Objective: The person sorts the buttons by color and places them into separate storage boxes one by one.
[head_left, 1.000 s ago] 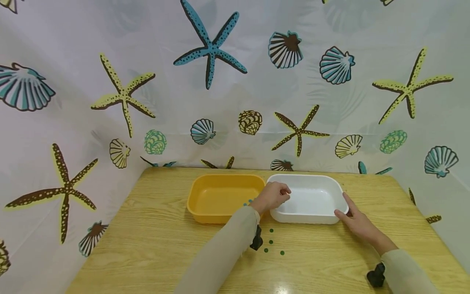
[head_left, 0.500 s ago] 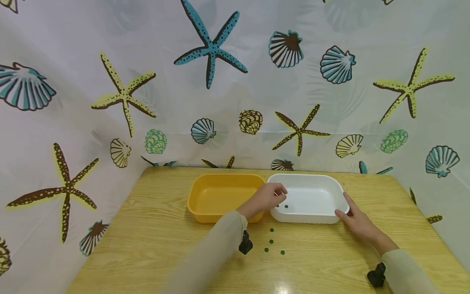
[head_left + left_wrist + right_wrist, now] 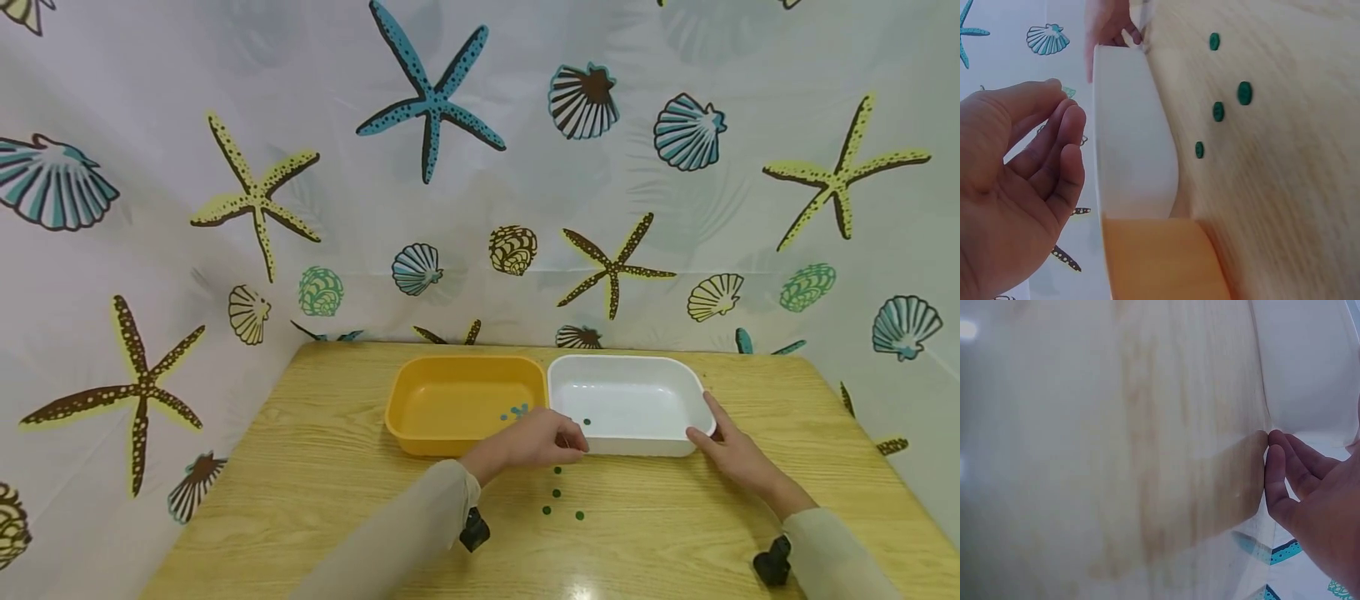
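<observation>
My left hand (image 3: 534, 439) hovers over the near edge where the two trays meet, fingers loosely curled. In the left wrist view its thumb and fingertips come close together with nothing seen between them. Below lie several small green buttons (image 3: 1245, 93) on the table. One green button (image 3: 587, 422) shows inside the white tray (image 3: 630, 447), partly behind the hand. Several blue buttons (image 3: 517, 411) lie in the yellow tray (image 3: 435, 447). My right hand (image 3: 735, 454) holds the white tray's near right corner, thumb at the front rim and fingers along the end wall.
Both trays stand side by side on the wooden table (image 3: 315, 492), near its back edge. Behind and beside it hangs a white cloth (image 3: 480, 308) printed with starfish and shells. A black wrist device (image 3: 474, 530) sits under the left sleeve (image 3: 397, 533).
My left hand has come from over the white tray back toward me, to its near edge. Green buttons came into view in the white tray. The right hand has stayed put.
</observation>
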